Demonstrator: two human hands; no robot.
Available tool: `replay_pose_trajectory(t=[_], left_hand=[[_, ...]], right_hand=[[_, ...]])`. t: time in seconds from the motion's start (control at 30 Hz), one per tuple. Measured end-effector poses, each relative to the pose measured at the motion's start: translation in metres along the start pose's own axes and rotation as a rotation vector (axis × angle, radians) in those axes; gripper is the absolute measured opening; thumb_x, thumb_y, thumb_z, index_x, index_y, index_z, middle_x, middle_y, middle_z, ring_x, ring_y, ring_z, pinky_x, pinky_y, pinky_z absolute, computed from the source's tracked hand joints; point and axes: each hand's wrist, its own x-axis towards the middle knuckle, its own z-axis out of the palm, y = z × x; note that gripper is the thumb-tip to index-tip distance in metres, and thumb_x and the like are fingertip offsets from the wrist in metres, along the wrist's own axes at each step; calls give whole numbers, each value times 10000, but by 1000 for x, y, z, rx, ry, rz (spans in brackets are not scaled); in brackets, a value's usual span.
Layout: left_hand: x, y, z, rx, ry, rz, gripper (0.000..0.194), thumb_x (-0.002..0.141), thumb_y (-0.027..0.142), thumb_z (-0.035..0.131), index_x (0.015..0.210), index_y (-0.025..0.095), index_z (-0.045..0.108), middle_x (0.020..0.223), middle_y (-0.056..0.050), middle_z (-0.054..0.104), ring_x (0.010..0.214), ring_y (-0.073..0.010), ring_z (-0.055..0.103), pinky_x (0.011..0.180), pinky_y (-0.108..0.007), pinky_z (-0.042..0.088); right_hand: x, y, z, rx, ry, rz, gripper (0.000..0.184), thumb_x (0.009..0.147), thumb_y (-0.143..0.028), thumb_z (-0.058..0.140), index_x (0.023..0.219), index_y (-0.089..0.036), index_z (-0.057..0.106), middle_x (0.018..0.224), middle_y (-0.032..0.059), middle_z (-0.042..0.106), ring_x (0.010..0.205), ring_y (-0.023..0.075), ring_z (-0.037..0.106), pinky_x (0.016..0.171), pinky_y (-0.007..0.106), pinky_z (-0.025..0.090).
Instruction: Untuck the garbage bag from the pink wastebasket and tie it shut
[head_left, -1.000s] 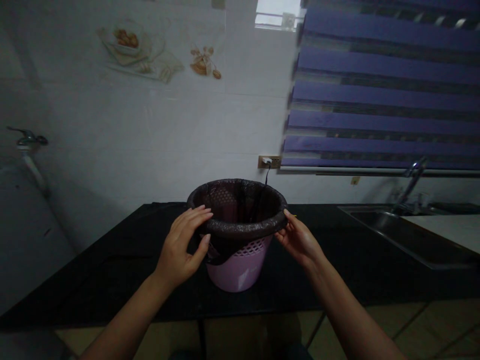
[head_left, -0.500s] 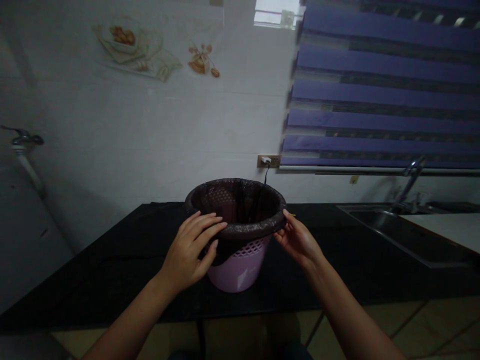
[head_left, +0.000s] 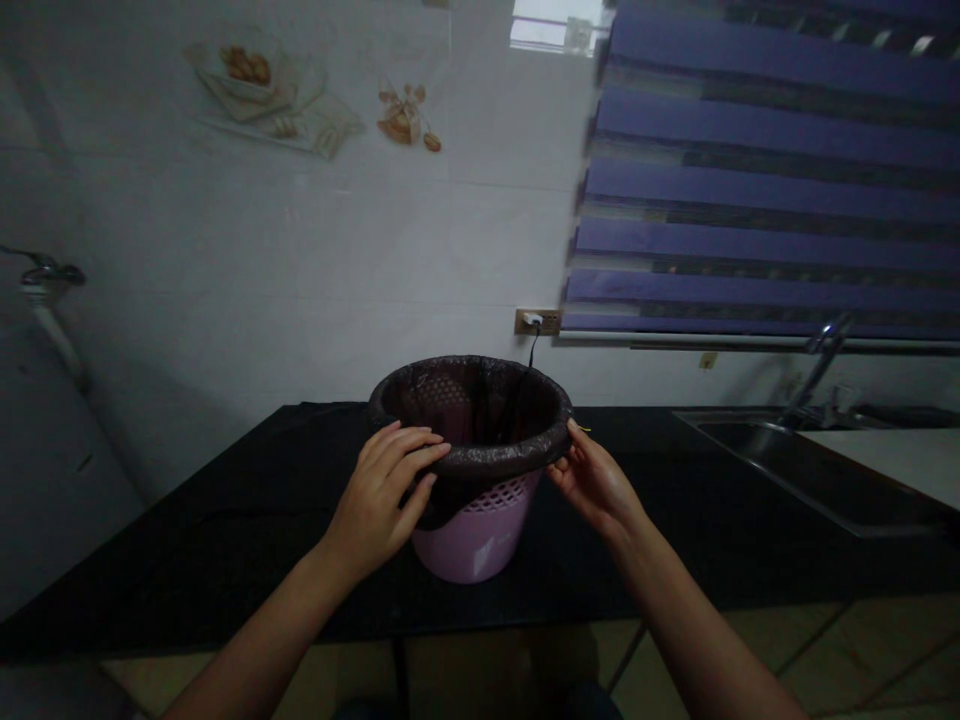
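Note:
A pink plastic waste bin (head_left: 480, 540) with a lattice band stands upright on the dark counter. A dark bin liner (head_left: 502, 458) covers its inside and is folded outward over the rim. My left hand (head_left: 382, 495) lies against the front left of the rim, fingers stretched out over the liner and thumb apart below them. At the right side, my right hand (head_left: 596, 480) grips the lined rim, thumb on top and fingers curled underneath. Part of the liner hangs down outside the bin near my left thumb.
Black countertop (head_left: 247, 550) extends to both sides. A metal sink (head_left: 795, 470) with a faucet (head_left: 821, 365) is at the right. Behind the bin, a plug with a cord sits in a wall socket (head_left: 547, 322). A wall tap (head_left: 45, 272) is at far left.
Both hands keep nearly the same places on the rim. My left hand and the bin have shifted very slightly to the left.

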Motion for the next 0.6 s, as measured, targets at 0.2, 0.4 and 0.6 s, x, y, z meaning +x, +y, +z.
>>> replay_pose_trajectory(t=[0.2, 0.4, 0.6], left_hand=[[0, 1, 2, -25, 29, -1, 337, 812, 108, 526, 1136, 194, 487, 1133, -26, 563, 1143, -111, 487, 1093, -335, 315], [1, 1, 2, -26, 57, -3, 326, 808, 101, 521, 1122, 185, 488, 1112, -31, 562, 1130, -113, 491, 1095, -332, 313], [-1, -4, 3, -50, 58, -21, 325, 803, 96, 514, 1115, 187, 491, 1110, -32, 565, 1126, -116, 502, 1102, -351, 320]], right_hand=[[-2, -2, 1, 33, -18, 17, 254, 755, -250, 618, 959, -140, 514, 801, 0, 611, 589, 65, 573, 545, 171, 499], [-1, -4, -5, 30, -57, 41, 247, 758, -250, 576, 965, -144, 495, 786, -8, 599, 589, 76, 574, 559, 192, 509], [-1, -5, -7, 20, -56, 41, 207, 759, -213, 558, 943, -143, 494, 801, 2, 597, 608, 80, 580, 568, 205, 514]])
